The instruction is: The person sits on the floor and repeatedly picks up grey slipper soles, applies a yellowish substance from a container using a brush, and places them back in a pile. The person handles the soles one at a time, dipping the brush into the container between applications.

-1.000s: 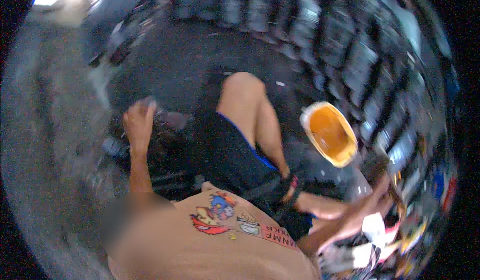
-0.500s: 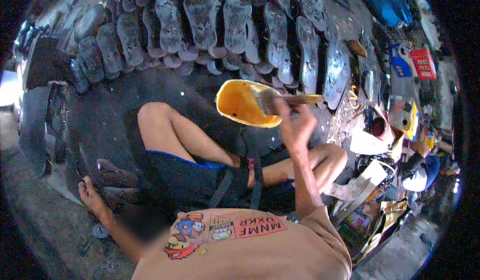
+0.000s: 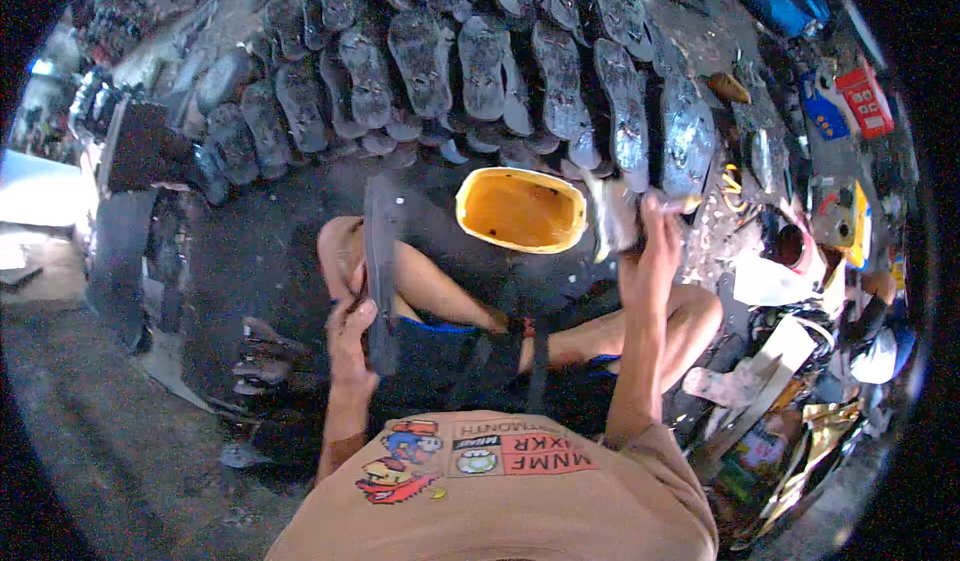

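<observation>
- Two hands show in the head view, both the person's own, coming up from the lower edge over bare crossed legs and dark shorts.
- The left hand [image 3: 352, 329] is closed around the near end of a long dark sandal sole [image 3: 381, 261], which stands on edge and runs away from the body past the left knee.
- The right hand [image 3: 652, 246] is raised and curled around a brush [image 3: 612, 223]; its pale bristle end points left, just beside the rim of a yellow tub [image 3: 521, 210].
- The yellow tub sits on the dark floor [image 3: 250, 251] ahead of the knees, open side up, its inside orange-brown.
- Many dark sandal soles [image 3: 480, 61] lie side by side in curved rows on the floor beyond the tub.
- A red and a blue container [image 3: 845, 101] stand at the upper right among cluttered tools and scraps; what most of these are cannot be told.
</observation>
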{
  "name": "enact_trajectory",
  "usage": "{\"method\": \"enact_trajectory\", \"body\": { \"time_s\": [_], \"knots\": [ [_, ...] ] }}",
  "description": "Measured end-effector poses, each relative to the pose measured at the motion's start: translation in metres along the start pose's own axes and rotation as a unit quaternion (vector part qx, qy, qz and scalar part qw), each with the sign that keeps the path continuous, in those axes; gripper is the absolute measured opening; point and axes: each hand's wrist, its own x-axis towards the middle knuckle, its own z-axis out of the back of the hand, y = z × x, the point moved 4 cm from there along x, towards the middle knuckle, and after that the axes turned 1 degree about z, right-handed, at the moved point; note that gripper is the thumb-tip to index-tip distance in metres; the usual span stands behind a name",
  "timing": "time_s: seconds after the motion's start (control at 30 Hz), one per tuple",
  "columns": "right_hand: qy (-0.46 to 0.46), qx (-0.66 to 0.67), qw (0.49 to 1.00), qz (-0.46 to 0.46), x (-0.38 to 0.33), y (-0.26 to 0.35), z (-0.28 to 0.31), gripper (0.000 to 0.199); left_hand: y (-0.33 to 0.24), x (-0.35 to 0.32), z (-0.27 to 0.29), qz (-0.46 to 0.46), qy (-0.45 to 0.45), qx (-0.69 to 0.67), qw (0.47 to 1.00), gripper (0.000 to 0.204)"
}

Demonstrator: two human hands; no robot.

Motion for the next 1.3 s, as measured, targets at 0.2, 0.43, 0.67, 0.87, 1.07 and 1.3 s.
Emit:
{"method": "enact_trajectory", "body": {
  "time_s": [0.2, 0.43, 0.67, 0.87, 1.07, 1.3],
  "knots": [
    [0.341, -0.250, 0.859, 0.288, -0.070, 0.021, -0.121, 0.026, 0.018, 0.005, -0.065, 0.117, 0.086, -0.338, 0.930, 0.058],
    [0.255, -0.218, 0.811, 0.479, -0.080, 0.022, -0.118, 0.025, 0.030, 0.006, -0.059, 0.137, 0.136, -0.251, 0.949, 0.066],
    [0.078, -0.203, 0.929, 0.299, -0.025, 0.050, -0.088, 0.025, 0.025, 0.003, -0.068, 0.101, 0.179, -0.181, 0.962, 0.072],
    [0.090, -0.286, 0.902, 0.312, 0.000, 0.058, -0.073, 0.032, 0.040, 0.023, -0.055, 0.176, 0.337, -0.098, 0.920, 0.078],
    [0.314, -0.234, 0.871, 0.297, -0.110, 0.008, -0.069, 0.029, 0.040, 0.055, -0.096, -0.091, 0.055, 0.131, 0.986, 0.050],
    [0.153, -0.239, 0.939, 0.193, -0.064, 0.033, -0.081, 0.025, 0.038, 0.051, -0.110, 0.157, 0.209, -0.369, 0.892, 0.042]
  ]
}}
